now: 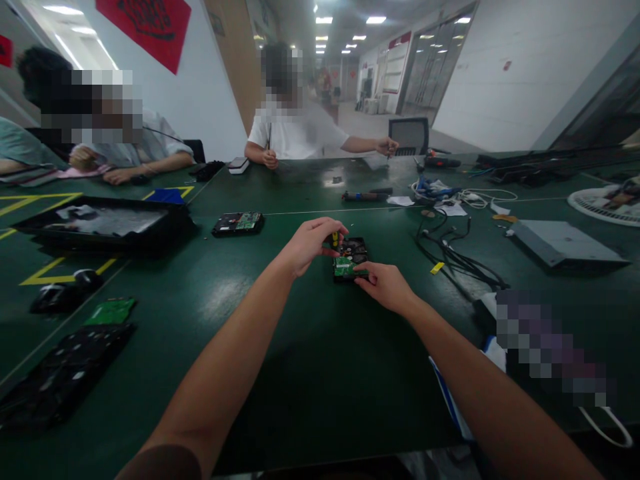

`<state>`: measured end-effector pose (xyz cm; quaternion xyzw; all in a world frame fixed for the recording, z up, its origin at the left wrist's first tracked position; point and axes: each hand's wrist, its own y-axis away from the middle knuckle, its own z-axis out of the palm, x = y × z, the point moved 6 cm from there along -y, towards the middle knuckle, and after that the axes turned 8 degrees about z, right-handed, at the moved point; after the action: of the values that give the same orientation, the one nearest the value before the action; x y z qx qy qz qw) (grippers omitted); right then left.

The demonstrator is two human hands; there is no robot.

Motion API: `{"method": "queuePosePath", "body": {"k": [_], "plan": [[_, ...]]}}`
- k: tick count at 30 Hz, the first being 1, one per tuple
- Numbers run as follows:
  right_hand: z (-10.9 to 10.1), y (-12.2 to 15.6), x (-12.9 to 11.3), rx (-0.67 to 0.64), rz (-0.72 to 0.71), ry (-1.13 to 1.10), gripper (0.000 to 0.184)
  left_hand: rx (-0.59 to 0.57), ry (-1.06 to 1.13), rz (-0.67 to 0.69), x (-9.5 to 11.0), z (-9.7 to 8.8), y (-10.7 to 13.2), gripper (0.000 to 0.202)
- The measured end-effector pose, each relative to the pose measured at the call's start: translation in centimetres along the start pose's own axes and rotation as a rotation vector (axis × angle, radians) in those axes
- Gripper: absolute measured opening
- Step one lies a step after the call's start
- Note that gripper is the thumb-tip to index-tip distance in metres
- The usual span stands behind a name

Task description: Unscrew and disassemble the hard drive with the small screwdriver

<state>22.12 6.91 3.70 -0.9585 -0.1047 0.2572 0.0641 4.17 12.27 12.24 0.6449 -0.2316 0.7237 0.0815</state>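
Note:
A black hard drive [356,248] with a green circuit board [344,267] lies on the table in front of me. My left hand [315,245] is closed around a small screwdriver [335,239] with a yellow and black handle, held upright over the drive's left side. The screwdriver's tip is too small to make out. From the right, my right hand [385,285] grips the near right edge of the drive, thumb at the side and fingertips by the board.
Another hard drive [238,223] lies to the left, near a black tray-like housing [100,223]. Black cables [450,257] and a grey metal box [567,241] are on the right. A black part [65,373] sits front left. Two people sit across the green table [280,413].

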Motion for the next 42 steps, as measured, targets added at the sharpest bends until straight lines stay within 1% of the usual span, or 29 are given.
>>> {"method": "queuePosePath", "body": {"k": [3, 7, 10, 15, 19, 23, 27, 32, 36, 42], "plan": [[0.1, 0.0, 0.3, 0.006, 0.022, -0.017, 0.029, -0.001, -0.003, 0.005, 0.0, 0.0, 0.0, 0.022], [0.0, -0.1, 0.7, 0.044, 0.064, -0.028, 0.029, -0.010, -0.020, 0.007, 0.0, 0.1, 0.1, 0.023], [-0.4, -0.1, 1.2, 0.082, 0.143, -0.028, 0.025, 0.001, -0.013, -0.010, 0.0, 0.2, 0.1, 0.021], [-1.1, -0.1, 1.8, 0.137, 0.280, 0.005, 0.017, 0.060, 0.065, -0.061, -0.4, 0.0, 0.0, 0.017], [-1.1, -0.1, 2.4, 0.152, 0.346, -0.005, 0.015, 0.049, 0.101, -0.070, -0.7, 0.0, 0.0, 0.018], [-0.9, -0.1, 2.7, 0.117, 0.379, -0.032, 0.017, 0.024, 0.078, -0.041, -0.5, 0.2, -0.1, 0.015], [-0.6, -0.1, 2.9, 0.083, 0.400, -0.066, 0.023, 0.041, 0.054, -0.012, -0.3, 0.0, -0.2, 0.013], [-0.1, -0.3, 3.0, 0.042, 0.362, -0.038, 0.030, 0.050, 0.062, 0.002, -0.2, -0.3, -0.2, 0.013], [0.2, -0.5, 3.2, 0.006, 0.325, -0.032, 0.033, 0.017, 0.058, 0.016, -0.2, -0.3, -0.2, 0.014], [0.2, -0.8, 3.6, 0.015, 0.395, -0.067, 0.036, -0.031, 0.054, -0.005, -0.5, -0.3, -0.2, 0.021]]}}
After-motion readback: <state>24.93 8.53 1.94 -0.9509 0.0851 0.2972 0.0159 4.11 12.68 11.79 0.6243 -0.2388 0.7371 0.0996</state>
